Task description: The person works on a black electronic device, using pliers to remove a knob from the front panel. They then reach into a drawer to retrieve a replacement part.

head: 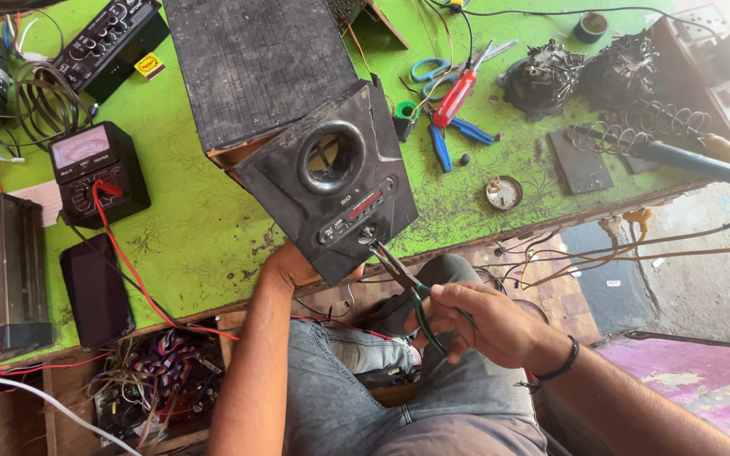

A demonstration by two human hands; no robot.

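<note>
While left hand (291,263) props the black speaker box (329,181) tilted off the green bench edge, right hand (487,321), fingers wrapped round green-handled pliers (407,283), points them up-left; tips touch the box's lower panel knob (368,235).

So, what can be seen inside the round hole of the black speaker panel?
Inside the round hole of the black speaker panel only a dark cavity with pale reflections shows. Deeper parts are hidden by the panel; no speaker cone is visible there.
</note>
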